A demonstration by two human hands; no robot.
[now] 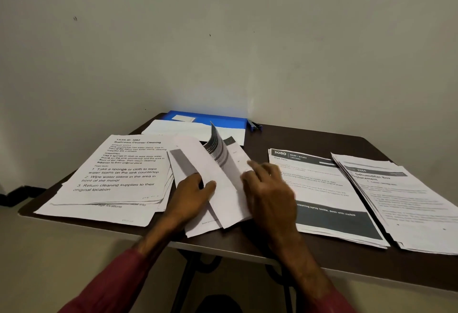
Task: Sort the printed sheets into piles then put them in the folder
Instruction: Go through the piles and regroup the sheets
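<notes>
A middle stack of printed sheets (218,188) lies near the table's front edge, its top sheets lifted and curling upward. My left hand (190,191) presses down on the stack's left side, thumb out over the paper. My right hand (267,188) grips the raised sheets at their right edge. A pile headed "Bathroom Counter Cleaning" (119,176) lies to the left. Two piles lie to the right: one with dark bands (329,196) and one headed "Dehumidifier Box" (406,201). A blue folder (210,118) rests at the back against the wall, partly under white sheets (188,129).
The dark brown table (285,136) stands in a wall corner. A blue pen (255,125) lies beside the folder's right end. A dark object (14,196) sits on the floor at far left. Metal table legs (183,283) show below the front edge.
</notes>
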